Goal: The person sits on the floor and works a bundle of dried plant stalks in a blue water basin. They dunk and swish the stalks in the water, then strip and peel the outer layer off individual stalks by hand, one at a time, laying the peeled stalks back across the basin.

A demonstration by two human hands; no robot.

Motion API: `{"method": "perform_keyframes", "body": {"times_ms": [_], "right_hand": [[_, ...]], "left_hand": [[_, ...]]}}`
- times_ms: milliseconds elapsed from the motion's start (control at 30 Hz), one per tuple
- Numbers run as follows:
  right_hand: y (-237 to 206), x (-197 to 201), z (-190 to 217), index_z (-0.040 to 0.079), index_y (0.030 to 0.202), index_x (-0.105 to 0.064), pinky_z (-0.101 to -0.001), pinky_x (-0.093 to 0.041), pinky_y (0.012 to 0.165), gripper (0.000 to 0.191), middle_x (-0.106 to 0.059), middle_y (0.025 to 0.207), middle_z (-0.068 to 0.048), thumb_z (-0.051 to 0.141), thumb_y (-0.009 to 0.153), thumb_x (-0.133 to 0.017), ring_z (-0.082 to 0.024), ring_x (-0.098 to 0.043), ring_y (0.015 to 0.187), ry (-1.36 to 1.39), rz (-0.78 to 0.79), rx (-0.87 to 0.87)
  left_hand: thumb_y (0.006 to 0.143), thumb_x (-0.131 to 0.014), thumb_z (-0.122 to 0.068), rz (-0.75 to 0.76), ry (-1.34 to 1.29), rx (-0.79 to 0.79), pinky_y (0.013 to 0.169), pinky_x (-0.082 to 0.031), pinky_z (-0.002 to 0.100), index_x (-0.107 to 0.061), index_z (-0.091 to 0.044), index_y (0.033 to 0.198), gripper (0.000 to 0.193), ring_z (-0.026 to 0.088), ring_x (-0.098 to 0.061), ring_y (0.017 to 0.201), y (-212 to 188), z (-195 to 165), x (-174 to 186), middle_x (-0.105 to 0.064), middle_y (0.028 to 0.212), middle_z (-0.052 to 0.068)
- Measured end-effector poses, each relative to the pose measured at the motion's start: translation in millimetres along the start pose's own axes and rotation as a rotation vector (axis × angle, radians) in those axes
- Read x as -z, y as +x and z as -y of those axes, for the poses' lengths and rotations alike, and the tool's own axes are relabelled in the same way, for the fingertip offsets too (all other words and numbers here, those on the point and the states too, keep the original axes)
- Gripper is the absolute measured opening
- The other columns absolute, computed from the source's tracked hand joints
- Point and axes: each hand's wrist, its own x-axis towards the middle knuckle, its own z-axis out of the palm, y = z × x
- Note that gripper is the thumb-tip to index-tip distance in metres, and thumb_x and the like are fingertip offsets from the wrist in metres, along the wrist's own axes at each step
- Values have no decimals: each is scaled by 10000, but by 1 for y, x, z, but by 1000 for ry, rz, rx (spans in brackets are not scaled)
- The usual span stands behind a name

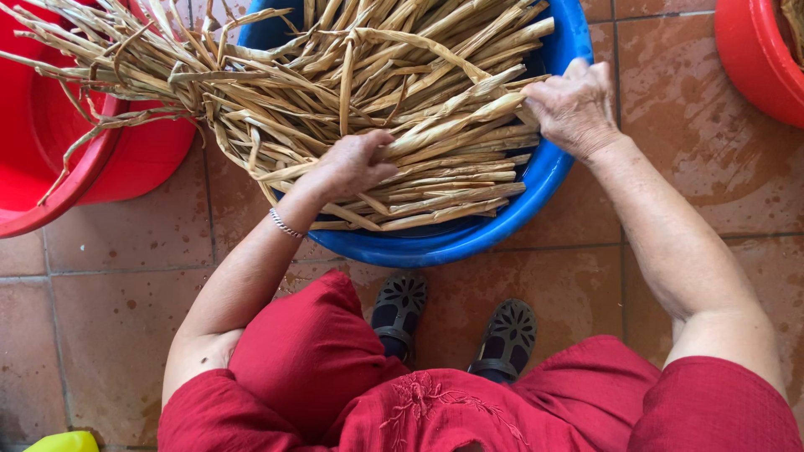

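A thick bundle of long pale dried plant stalks (335,75) lies across a round blue plastic basin (536,188) on the tiled floor. My left hand (350,165) grips the stalks near the bundle's middle, fingers curled around several of them. My right hand (574,105) holds the cut ends of the stalks at the basin's right rim. The stalks fan out to the upper left, past the basin and over a red tub (50,159). A thin bracelet sits on my left wrist.
A second red tub (758,59) stands at the upper right edge. My feet in dark sandals (452,326) rest on the wet, reddish floor tiles just below the basin. A yellow object (63,442) shows at the bottom left corner.
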Motion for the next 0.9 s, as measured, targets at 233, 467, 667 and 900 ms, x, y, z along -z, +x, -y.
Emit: {"method": "perform_keyframes", "body": {"times_ms": [233, 467, 667, 900], "right_hand": [[17, 24, 50, 52, 1349, -614, -600, -309, 1066, 666, -645, 1227, -200, 308, 747, -738, -369, -551, 1195, 125, -96, 183], [35, -1, 91, 48, 1306, -605, -532, -433, 1158, 413, -652, 1087, -102, 57, 894, -644, -325, -636, 1110, 272, -78, 264], [31, -17, 111, 32, 1158, -606, -456, -538, 815, 174, -633, 1021, -186, 57, 987, -583, -393, -653, 955, 774, 41, 112], [27, -12, 120, 34, 1049, -653, -483, -541, 686, 106, -684, 813, -181, 95, 992, -587, -375, -699, 789, 837, 228, -90]], "left_hand": [[917, -731, -158, -338, -58, -157, 879, -559, 451, -725, -78, 1144, 241, 372, -694, 1028, -3, 13, -17, -730, 1086, 165], [893, -672, 8, -445, -74, -257, 872, -568, 438, -688, -95, 1174, 300, 351, -694, 987, -6, 0, -10, -680, 1042, 145], [883, -650, 87, -624, -62, -424, 922, -566, 433, -618, -28, 1233, 370, 354, -677, 1035, -9, -6, 7, -667, 1082, 153], [922, -673, -39, -446, 312, -255, 825, -570, 445, -687, -54, 1019, 99, 345, -700, 973, 8, 4, -11, -705, 961, 145]]}}
